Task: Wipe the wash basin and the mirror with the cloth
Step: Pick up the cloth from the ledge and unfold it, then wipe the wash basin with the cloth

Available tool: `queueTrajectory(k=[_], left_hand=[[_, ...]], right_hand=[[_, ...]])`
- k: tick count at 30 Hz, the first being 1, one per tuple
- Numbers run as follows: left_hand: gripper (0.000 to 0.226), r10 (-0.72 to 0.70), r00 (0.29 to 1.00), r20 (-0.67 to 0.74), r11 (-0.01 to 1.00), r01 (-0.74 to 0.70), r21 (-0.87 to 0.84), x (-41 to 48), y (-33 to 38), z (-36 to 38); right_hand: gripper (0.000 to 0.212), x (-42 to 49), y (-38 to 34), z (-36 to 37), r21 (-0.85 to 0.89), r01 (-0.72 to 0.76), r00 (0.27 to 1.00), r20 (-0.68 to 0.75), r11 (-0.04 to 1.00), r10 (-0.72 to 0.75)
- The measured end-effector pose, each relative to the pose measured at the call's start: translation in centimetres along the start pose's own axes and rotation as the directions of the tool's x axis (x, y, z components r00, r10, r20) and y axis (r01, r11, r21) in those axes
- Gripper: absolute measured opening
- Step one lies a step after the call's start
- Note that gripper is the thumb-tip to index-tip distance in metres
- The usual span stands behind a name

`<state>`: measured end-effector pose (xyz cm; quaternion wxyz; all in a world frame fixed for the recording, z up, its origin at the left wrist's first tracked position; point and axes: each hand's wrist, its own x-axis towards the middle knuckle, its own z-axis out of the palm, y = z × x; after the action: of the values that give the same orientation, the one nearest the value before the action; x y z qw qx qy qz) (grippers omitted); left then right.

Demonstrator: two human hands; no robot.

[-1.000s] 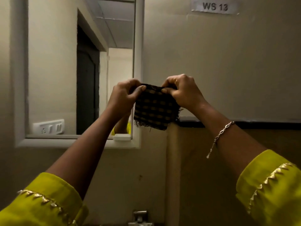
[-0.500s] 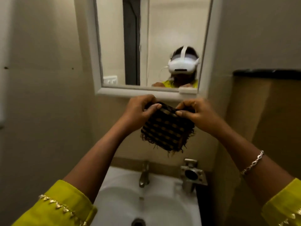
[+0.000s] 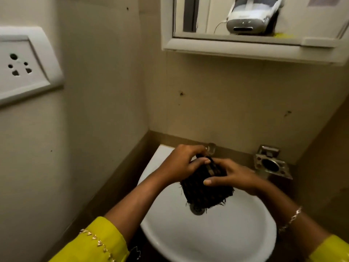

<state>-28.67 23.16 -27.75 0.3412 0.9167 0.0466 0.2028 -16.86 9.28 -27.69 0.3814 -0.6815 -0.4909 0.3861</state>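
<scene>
Both hands, left hand (image 3: 182,165) and right hand (image 3: 231,173), have dropped from mirror (image 3: 245,44) height, gripping the folded cloth (image 3: 205,191) over the basin (image 3: 217,233); wiping the basin looks next.

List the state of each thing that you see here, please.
cloth: folded, held up, fringe hanging.
left hand: grips the cloth's top.
right hand: pinches the cloth's side.
basin: under the cloth, no standing water.
tap: mostly hidden; no running water seen.
mirror: no hand on it.
socket: nothing plugged in.
holder: empty.
</scene>
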Motion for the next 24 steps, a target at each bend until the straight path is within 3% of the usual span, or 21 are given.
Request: queueTrajectory(k=[3,7,10,13,18,20,24], left_hand=[[0.037,-0.06,0.998,0.007,0.997,0.061,-0.057,-1.6,-2.5,1.0],[0.038,-0.153,0.988,0.005,0.982,0.152,-0.114,-3.4,-6.2,2.5],[0.054,-0.239,0.966,-0.102,0.966,0.226,-0.129,-5.0,-9.8,3.8],[0.075,-0.395,0.906,-0.15,0.911,0.407,0.065,-7.0,-14.5,5.0],[0.076,-0.565,0.822,-0.074,0.677,0.513,0.527,-9.4,-19.4,8.0],[0.08,-0.642,0.767,-0.019,0.631,0.542,0.555,-10.2,-19.9,9.0],[0.081,-0.63,0.771,-0.093,0.62,0.571,0.539,-10.4,-20.5,9.5]], right_hand=[[0.019,1.8,2.1,3.3,0.098,-0.056,0.998,-0.01,0.994,0.057],[0.019,3.6,4.4,6.7,0.231,-0.142,0.987,-0.038,0.963,0.155],[0.019,4.6,6.2,8.5,0.338,-0.241,0.964,-0.025,0.91,0.264],[0.019,5.0,8.5,10.0,0.438,-0.344,0.917,-0.035,0.831,0.398],[0.026,6.4,10.3,10.9,0.564,-0.422,0.82,-0.096,0.709,0.565],[0.028,7.5,10.4,10.5,0.548,-0.44,0.805,-0.11,0.711,0.582],[0.027,10.8,9.2,8.2,0.499,-0.411,0.808,-0.188,0.763,0.558]])
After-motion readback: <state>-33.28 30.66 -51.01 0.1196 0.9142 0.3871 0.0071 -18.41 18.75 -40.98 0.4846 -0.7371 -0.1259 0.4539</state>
